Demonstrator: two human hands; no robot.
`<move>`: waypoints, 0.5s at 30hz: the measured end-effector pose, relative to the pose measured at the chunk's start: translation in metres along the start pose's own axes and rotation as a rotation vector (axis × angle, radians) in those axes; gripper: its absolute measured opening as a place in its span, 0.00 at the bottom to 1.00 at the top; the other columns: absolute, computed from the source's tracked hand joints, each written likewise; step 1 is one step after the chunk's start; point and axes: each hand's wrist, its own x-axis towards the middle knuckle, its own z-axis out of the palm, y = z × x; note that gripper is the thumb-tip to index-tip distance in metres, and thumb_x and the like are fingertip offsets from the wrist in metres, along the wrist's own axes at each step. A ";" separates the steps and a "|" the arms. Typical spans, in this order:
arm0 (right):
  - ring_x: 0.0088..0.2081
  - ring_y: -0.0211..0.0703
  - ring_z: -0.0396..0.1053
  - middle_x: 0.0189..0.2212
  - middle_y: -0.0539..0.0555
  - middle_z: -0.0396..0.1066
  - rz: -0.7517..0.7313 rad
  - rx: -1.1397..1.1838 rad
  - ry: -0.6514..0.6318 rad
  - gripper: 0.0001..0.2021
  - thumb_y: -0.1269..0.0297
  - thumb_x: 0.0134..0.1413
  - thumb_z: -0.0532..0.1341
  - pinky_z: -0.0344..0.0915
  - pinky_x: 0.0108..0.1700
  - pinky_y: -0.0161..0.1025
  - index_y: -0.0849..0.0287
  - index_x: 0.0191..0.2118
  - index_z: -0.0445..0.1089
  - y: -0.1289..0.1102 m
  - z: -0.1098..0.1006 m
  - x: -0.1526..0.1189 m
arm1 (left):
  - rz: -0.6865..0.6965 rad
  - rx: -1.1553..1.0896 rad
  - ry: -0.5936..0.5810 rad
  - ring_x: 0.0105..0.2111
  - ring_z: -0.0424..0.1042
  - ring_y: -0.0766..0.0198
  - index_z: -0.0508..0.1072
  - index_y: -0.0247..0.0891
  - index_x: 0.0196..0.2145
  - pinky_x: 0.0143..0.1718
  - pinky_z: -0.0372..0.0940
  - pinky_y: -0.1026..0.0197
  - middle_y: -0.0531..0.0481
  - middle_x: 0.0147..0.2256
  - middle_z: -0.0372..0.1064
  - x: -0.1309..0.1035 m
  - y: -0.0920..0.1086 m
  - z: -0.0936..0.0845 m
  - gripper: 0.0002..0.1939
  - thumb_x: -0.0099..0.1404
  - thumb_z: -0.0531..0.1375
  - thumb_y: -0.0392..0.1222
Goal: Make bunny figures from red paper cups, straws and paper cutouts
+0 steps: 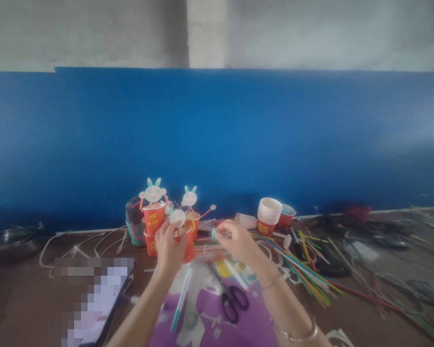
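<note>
Orange cups beside 2 hands point(171, 241) point(235, 239), apart, the left seemingly pinching a paper rabbit face point(177, 217).

"What's on the brown tabletop point(21, 299)?"

"A purple sheet point(255, 323), middle of the near side."

"And toward the far edge?"

"Stacked paper cups point(269, 216) right of centre, white cable point(40, 258) looping left."

- Head camera: worn on head, facing forward and down.
- Twelve o'clock: blue wall point(217, 135), farther.
- Six o'clock: counter point(18, 301), left hand point(170, 243), right hand point(239, 242), nearer.
</note>
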 end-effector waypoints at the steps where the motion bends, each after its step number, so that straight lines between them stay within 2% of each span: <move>1: 0.37 0.45 0.71 0.31 0.54 0.74 0.001 0.001 0.000 0.06 0.73 0.51 0.58 0.64 0.41 0.38 0.59 0.26 0.70 0.000 0.000 0.000 | -0.002 -0.006 -0.004 0.53 0.64 0.42 0.75 0.40 0.36 0.54 0.54 0.42 0.38 0.45 0.70 0.001 0.000 -0.001 0.12 0.53 0.58 0.39; 6: 0.37 0.45 0.71 0.31 0.53 0.74 0.013 0.009 -0.002 0.06 0.72 0.52 0.58 0.63 0.41 0.39 0.59 0.26 0.70 -0.002 -0.001 0.000 | -0.045 -0.073 -0.021 0.47 0.67 0.47 0.76 0.40 0.33 0.50 0.59 0.48 0.41 0.41 0.70 0.001 0.004 -0.003 0.10 0.54 0.58 0.40; 9: 0.37 0.45 0.70 0.31 0.54 0.74 0.009 0.039 0.000 0.06 0.71 0.52 0.58 0.63 0.41 0.39 0.59 0.27 0.70 -0.001 -0.001 0.000 | -0.094 -0.134 -0.035 0.35 0.70 0.55 0.74 0.41 0.29 0.40 0.63 0.55 0.49 0.32 0.69 -0.002 0.008 -0.005 0.05 0.53 0.59 0.41; 11: 0.37 0.44 0.70 0.31 0.54 0.74 0.011 0.066 -0.004 0.06 0.70 0.51 0.58 0.63 0.41 0.39 0.60 0.27 0.70 0.000 0.000 0.000 | -0.142 -0.174 -0.015 0.27 0.66 0.60 0.70 0.41 0.26 0.33 0.62 0.59 0.54 0.25 0.65 -0.003 0.009 -0.006 0.02 0.53 0.60 0.41; 13: 0.36 0.43 0.70 0.31 0.53 0.74 0.021 0.109 -0.009 0.05 0.69 0.50 0.58 0.63 0.41 0.38 0.60 0.27 0.70 0.000 0.000 0.000 | -0.184 -0.225 0.015 0.25 0.64 0.63 0.67 0.41 0.26 0.30 0.60 0.62 0.56 0.23 0.63 -0.004 0.010 -0.006 0.04 0.54 0.60 0.41; 15: 0.34 0.42 0.70 0.30 0.52 0.74 0.051 0.176 0.001 0.05 0.66 0.49 0.58 0.63 0.38 0.37 0.60 0.28 0.70 -0.001 0.000 0.000 | -0.208 -0.293 0.029 0.27 0.66 0.63 0.67 0.40 0.29 0.31 0.61 0.62 0.54 0.26 0.65 -0.003 0.011 -0.006 0.05 0.55 0.60 0.42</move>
